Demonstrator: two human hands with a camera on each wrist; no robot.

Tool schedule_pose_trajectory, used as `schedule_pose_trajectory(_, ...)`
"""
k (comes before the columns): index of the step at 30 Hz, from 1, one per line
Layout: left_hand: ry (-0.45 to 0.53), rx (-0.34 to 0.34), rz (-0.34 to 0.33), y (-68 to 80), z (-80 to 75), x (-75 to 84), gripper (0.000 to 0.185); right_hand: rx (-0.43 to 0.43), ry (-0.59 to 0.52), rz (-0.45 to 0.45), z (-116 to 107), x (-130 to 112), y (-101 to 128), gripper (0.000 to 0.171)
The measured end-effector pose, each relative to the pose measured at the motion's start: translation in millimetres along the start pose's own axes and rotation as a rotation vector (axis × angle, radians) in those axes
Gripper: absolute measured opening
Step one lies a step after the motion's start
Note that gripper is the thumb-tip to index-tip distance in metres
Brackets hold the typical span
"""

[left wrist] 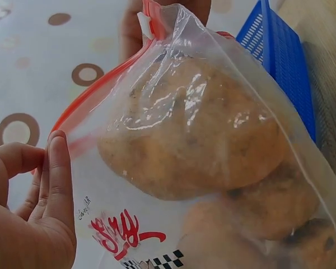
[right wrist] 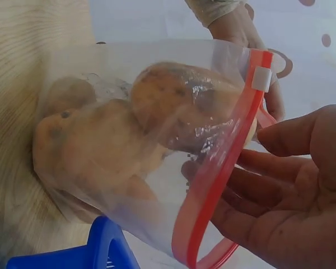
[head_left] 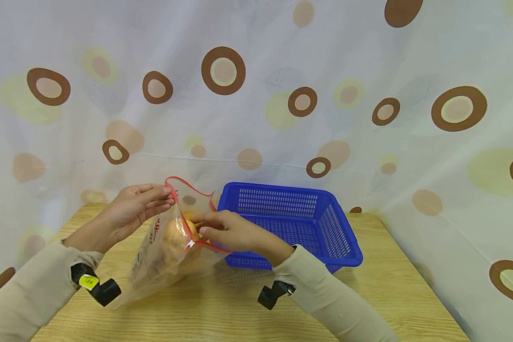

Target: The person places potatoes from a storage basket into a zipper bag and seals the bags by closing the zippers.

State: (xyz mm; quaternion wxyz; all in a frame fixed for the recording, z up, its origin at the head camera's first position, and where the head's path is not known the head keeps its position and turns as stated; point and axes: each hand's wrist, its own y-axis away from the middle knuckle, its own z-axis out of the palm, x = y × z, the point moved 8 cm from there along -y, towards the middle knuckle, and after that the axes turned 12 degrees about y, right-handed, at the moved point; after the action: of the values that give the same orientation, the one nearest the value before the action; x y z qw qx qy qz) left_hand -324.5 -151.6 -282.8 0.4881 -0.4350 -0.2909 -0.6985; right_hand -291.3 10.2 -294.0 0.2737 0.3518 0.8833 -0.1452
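My left hand (head_left: 128, 213) holds the far side of the zip-top plastic bag (head_left: 166, 256) at its mouth. The fingers are nearly straight and lie against the film just under the red zip strip (head_left: 188, 186); in the left wrist view the thumb presses the same film from the other side, so the bag wall is pinched between thumb and fingers (left wrist: 55, 179).

My right hand (head_left: 231, 232) is at the near side of the bag mouth. Its fingers are only slightly bent and reach in at the opening; in the right wrist view the red strip runs across the fingertips (right wrist: 269, 140), with the white slider (right wrist: 261, 79) sitting at the top of the strip. I cannot tell whether this hand pinches the strip or only touches it.

The bag stands tilted on the wooden table (head_left: 222, 313), mouth open and raised toward the back, bottom resting on the table surface between my forearms. Inside it lie several brownish round baked pieces (left wrist: 196, 134), stacked against each other.

A blue plastic basket (head_left: 342, 242) sits on the table just right of the bag, touching or nearly touching it. A spotted curtain (head_left: 282, 71) hangs behind the table.
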Motion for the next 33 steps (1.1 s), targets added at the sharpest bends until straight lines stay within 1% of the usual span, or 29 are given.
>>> schedule_pose_trajectory(3, 0.004, -0.003, -0.001, 1.1, -0.3, 0.0, 0.012, -0.059, 0.047, -0.060, 5, -6, 1, 0.038)
schedule_pose_trajectory(5, 0.006, -0.003, -0.001, 1.2, -0.6, -0.2, 0.013, -0.055, 0.083, -0.071, 5, -8, 1, 0.037)
schedule_pose_trajectory(6, 0.012, -0.004, 0.001, 1.4, -0.6, 0.1, 0.013, -0.032, 0.099, -0.066, 3, -8, 2, 0.036)
schedule_pose_trajectory(7, 0.017, -0.004, 0.004, 1.5, -0.8, 0.5, 0.013, 0.002, 0.110, -0.059, 0, -9, 3, 0.036)
schedule_pose_trajectory(9, 0.029, -0.002, 0.014, 2.0, -1.8, 2.2, 0.012, 0.102, 0.105, -0.030, -8, -9, 7, 0.034)
schedule_pose_trajectory(12, 0.059, 0.004, 0.030, 3.3, -4.0, 5.4, 0.012, 0.295, 0.061, 0.007, -25, -10, 21, 0.028)
schedule_pose_trajectory(14, 0.073, 0.010, 0.039, 3.8, -5.6, 7.4, 0.012, 0.410, 0.032, 0.013, -35, -12, 33, 0.022)
schedule_pose_trajectory(16, 0.094, 0.015, 0.047, 4.0, -6.5, 9.1, 0.012, 0.476, 0.009, 0.007, -38, -13, 44, 0.017)
schedule_pose_trajectory(17, 0.105, 0.019, 0.053, 3.8, -6.9, 10.2, 0.012, 0.488, -0.007, 0.005, -38, -13, 47, 0.015)
schedule_pose_trajectory(19, 0.123, 0.031, 0.064, 3.7, -7.3, 12.7, 0.011, 0.471, -0.039, 0.005, -32, -14, 51, 0.016)
schedule_pose_trajectory(22, 0.159, 0.052, 0.078, 4.3, -7.8, 15.8, 0.011, 0.424, -0.067, 0.037, -18, -13, 47, 0.020)
schedule_pose_trajectory(24, 0.168, 0.068, 0.083, 5.7, -7.9, 16.5, 0.010, 0.415, -0.057, 0.058, -11, -12, 42, 0.024)
schedule_pose_trajectory(29, 0.161, 0.085, 0.093, 10.9, -6.3, 14.2, 0.008, 0.472, -0.005, 0.105, -3, -6, 30, 0.028)
schedule_pose_trajectory(33, 0.153, 0.081, 0.101, 14.3, -5.2, 12.0, 0.008, 0.525, 0.013, 0.105, -4, -4, 27, 0.022)
